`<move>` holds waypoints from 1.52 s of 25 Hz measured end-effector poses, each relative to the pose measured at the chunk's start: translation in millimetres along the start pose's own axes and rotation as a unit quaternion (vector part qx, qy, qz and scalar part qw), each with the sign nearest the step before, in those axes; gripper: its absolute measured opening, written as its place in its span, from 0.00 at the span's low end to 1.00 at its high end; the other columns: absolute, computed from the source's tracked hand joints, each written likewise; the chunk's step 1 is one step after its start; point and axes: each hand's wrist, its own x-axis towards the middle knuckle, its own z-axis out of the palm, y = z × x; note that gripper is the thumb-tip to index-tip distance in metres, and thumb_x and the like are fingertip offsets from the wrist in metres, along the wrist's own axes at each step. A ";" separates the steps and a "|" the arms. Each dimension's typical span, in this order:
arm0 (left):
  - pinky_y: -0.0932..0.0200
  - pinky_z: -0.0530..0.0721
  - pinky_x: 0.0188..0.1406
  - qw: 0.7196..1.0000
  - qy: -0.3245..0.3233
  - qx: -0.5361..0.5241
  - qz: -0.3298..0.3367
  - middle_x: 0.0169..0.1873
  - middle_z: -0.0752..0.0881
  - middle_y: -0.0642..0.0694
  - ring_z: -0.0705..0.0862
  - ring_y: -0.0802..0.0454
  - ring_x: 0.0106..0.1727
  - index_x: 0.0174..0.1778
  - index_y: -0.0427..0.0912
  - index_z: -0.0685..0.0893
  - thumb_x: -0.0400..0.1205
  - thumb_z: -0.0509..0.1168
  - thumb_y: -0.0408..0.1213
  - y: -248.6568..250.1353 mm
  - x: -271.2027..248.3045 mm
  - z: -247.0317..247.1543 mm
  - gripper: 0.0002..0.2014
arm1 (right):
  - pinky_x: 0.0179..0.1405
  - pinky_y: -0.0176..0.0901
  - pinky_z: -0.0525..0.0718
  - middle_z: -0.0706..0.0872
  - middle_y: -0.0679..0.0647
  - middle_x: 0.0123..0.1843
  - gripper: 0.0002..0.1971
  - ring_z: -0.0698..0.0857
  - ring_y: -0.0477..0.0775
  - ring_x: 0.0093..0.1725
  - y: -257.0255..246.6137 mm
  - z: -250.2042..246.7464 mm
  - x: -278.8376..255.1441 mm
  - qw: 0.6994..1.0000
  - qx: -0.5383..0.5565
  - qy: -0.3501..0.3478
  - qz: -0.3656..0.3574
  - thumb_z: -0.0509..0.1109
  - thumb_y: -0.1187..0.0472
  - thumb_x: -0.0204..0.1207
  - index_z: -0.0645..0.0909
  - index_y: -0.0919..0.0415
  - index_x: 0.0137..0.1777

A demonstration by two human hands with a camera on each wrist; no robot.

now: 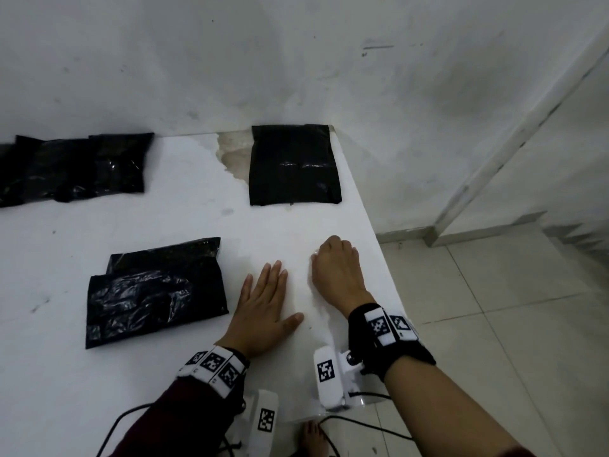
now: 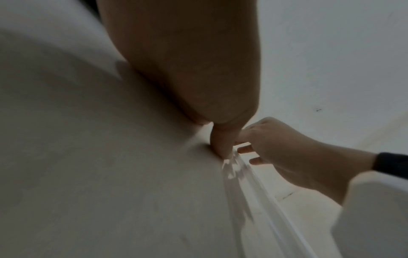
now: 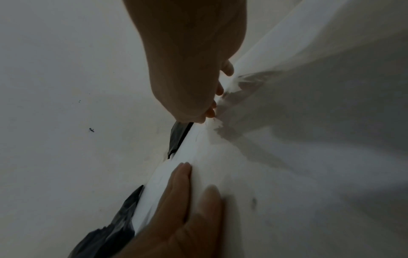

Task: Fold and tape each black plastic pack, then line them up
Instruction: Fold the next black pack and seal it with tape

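Note:
A crumpled black plastic pack (image 1: 158, 291) lies on the white table (image 1: 197, 219), just left of my left hand (image 1: 263, 305); the same black pack (image 3: 110, 232) shows in the right wrist view. My left hand rests flat with straight fingers (image 3: 183, 192) on the table, its thumb (image 2: 220, 144) at one end of a clear tape strip (image 2: 253, 200). To its right, my right hand (image 1: 333, 268) is curled, its fingertips (image 3: 217, 104) pinching the clear tape (image 3: 223, 97) near the table's right edge. A flat folded pack (image 1: 293, 164) lies at the back right.
Several more black packs (image 1: 72, 169) are heaped at the back left against the wall. The table's right edge (image 1: 379, 245) drops to a tiled floor (image 1: 494, 291). A bare foot (image 1: 313, 437) and black cables (image 1: 362, 427) are below the front edge.

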 end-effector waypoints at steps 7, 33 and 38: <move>0.63 0.11 0.60 1.000 -0.001 0.017 -0.009 0.72 0.23 0.50 0.21 0.52 0.73 0.75 0.42 0.27 0.56 0.14 0.77 2.1 1.0 -1.6 0.56 | 0.58 0.56 0.67 0.73 0.61 0.65 0.15 0.71 0.65 0.62 -15.2 2.6 15.5 0.998 -0.063 0.005 0.001 0.53 0.63 0.83 0.75 0.66 0.65; 0.54 0.22 0.70 0.999 0.002 0.033 -0.027 0.73 0.25 0.50 0.24 0.55 0.75 0.81 0.43 0.35 0.64 0.25 0.68 4.2 2.0 -1.6 0.50 | 0.55 0.51 0.68 0.77 0.56 0.63 0.13 0.75 0.58 0.63 -4.2 14.3 24.8 0.990 -0.003 0.019 -0.138 0.57 0.62 0.82 0.80 0.66 0.59; 0.54 0.22 0.70 0.999 0.006 0.028 -0.027 0.76 0.27 0.50 0.25 0.56 0.75 0.81 0.44 0.36 0.63 0.26 0.68 4.8 2.8 -2.2 0.50 | 0.58 0.49 0.69 0.75 0.56 0.66 0.14 0.73 0.57 0.64 -7.1 13.1 31.2 0.993 0.035 0.018 -0.112 0.56 0.62 0.83 0.78 0.67 0.61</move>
